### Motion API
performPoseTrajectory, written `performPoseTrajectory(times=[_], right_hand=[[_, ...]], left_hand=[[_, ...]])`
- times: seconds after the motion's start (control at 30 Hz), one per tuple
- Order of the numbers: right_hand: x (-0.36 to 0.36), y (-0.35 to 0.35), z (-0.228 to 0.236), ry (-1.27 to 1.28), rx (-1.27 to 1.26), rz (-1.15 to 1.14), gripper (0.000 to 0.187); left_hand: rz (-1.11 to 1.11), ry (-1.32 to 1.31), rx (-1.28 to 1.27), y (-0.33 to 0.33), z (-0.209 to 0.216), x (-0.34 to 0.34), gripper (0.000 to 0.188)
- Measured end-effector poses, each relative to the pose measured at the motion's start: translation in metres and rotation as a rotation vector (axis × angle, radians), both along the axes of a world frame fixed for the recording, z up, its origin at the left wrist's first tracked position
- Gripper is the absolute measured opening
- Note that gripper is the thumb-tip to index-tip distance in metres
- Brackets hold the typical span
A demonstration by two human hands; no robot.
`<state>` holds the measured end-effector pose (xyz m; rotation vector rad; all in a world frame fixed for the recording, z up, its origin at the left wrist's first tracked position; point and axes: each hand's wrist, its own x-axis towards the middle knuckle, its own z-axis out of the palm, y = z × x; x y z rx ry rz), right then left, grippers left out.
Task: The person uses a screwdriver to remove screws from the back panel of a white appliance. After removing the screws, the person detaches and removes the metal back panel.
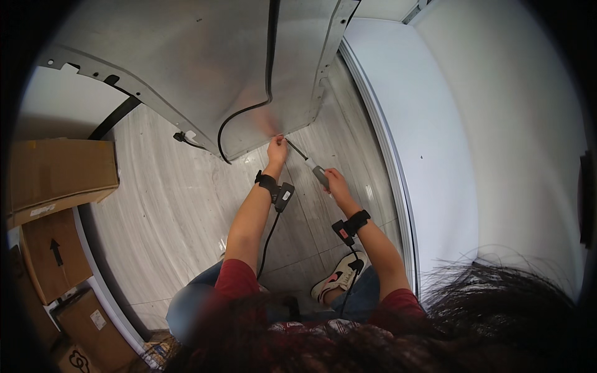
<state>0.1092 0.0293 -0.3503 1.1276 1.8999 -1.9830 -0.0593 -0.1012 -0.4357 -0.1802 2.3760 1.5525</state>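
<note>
A screwdriver (318, 173) with a grey handle and a long dark shaft is gripped in my right hand (336, 185). Its shaft slants up and to the left, toward the lower edge of a large grey metal panel (186, 68). At that edge, my left hand (278, 150) is closed in a pinch beside the screwdriver's tip. What the left fingers hold, if anything, is too small to tell. A black cable (245, 109) runs down the panel's face and bends left above my left hand.
Cardboard boxes (65, 174) are stacked on the left. A black plug (180, 137) hangs by the panel's left edge. A metal track (379, 130) and a white surface (413, 124) lie along the right. My shoe (339, 275) rests on the grey tiled floor (158, 230).
</note>
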Motion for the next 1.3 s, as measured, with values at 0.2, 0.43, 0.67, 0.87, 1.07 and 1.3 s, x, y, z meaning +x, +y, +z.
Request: performPoseTrajectory(times=[0.2, 0.43, 0.67, 0.87, 1.07, 1.3], right_hand=[[0.000, 0.005, 0.013, -0.028, -0.017, -0.001, 0.023], [0.002, 0.012, 0.008, 0.005, 0.106, -0.014, 0.022], [0.008, 0.028, 0.012, 0.049, 0.129, -0.092, 0.022], [-0.006, 0.027, 0.024, 0.117, 0.062, -0.115, 0.022], [-0.021, 0.014, 0.047, 0.238, 0.008, -0.061, 0.026], [-0.015, 0.021, 0.060, 0.229, 0.029, -0.042, 0.026]], left_hand=[[0.005, -0.019, -0.048, 0.003, 0.002, -0.002, 0.022], [-0.004, -0.028, -0.081, 0.005, -0.007, -0.005, 0.023], [-0.016, -0.117, -0.015, -0.004, -0.013, -0.007, 0.027], [-0.048, -0.095, -0.038, 0.004, -0.001, -0.001, 0.027], [-0.035, -0.107, 0.028, -0.006, 0.002, -0.004, 0.024], [0.054, -0.345, 0.426, 0.009, 0.019, 0.011, 0.016]])
